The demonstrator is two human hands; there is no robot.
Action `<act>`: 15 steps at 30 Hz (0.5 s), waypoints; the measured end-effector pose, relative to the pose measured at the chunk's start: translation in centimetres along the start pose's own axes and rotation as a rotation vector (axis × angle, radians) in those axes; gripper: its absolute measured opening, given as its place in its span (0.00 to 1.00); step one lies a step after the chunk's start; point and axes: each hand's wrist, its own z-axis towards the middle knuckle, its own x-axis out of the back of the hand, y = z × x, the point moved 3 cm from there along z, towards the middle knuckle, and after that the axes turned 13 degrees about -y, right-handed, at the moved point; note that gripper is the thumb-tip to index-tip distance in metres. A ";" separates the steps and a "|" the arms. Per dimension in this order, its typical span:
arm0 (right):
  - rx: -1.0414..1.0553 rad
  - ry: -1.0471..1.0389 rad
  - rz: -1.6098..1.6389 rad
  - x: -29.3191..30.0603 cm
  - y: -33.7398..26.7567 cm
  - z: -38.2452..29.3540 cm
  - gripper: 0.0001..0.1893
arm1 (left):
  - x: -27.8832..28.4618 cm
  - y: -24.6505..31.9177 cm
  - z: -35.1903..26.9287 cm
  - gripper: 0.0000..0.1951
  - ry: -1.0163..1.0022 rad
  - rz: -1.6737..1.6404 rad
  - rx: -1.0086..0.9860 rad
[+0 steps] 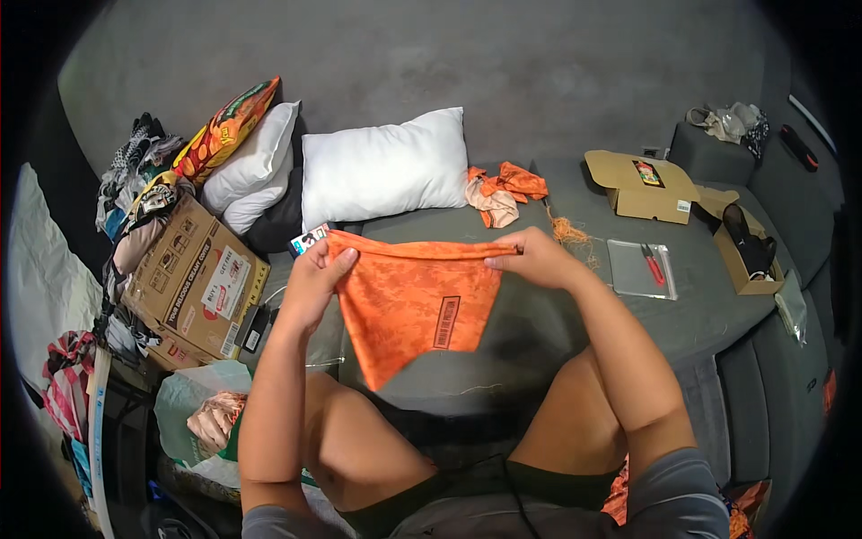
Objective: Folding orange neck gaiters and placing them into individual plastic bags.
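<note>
A piece of orange camouflage-patterned fabric (404, 296) is stretched out in front of me above the grey sofa seat. Its upper edge is folded over in a thick hem, and a dark-framed printed patch (446, 322) with writing lies near its lower right. My left hand (320, 279) pinches the upper left corner, thumb on the near face. At the upper right corner, my right hand (532, 256) grips the hem between thumb and fingers. The lower edge hangs free, with a point at the lower left. Behind it, crumpled orange and peach fabric (505, 192) lies on the seat.
Beyond the fabric leans a white pillow (384, 172). A large cardboard box (195, 276) stands left, above a bag of fabric (202, 404). To the right are tangled orange threads (571, 230), red-handled thread snips (652, 265) on a clear plastic pouch (623, 269), and open cardboard boxes (650, 199).
</note>
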 end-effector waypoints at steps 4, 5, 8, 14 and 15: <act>0.067 0.091 0.125 2.0 -1.8 0.6 0.13 | 0.8 0.1 1.5 0.10 0.033 -0.091 0.057; 0.051 0.105 0.125 2.8 -2.0 1.4 0.14 | 1.2 0.2 1.8 0.11 0.069 -0.108 0.092; 0.025 0.127 0.113 4.6 -2.9 3.0 0.15 | 2.8 -0.6 3.6 0.11 0.080 -0.091 0.052; 0.043 0.216 0.128 4.2 -1.9 1.9 0.13 | 3.5 -2.1 3.3 0.10 0.079 0.047 -0.113; 0.087 0.234 0.090 3.5 -1.0 1.2 0.13 | 3.2 -3.0 2.6 0.09 0.039 0.203 -0.164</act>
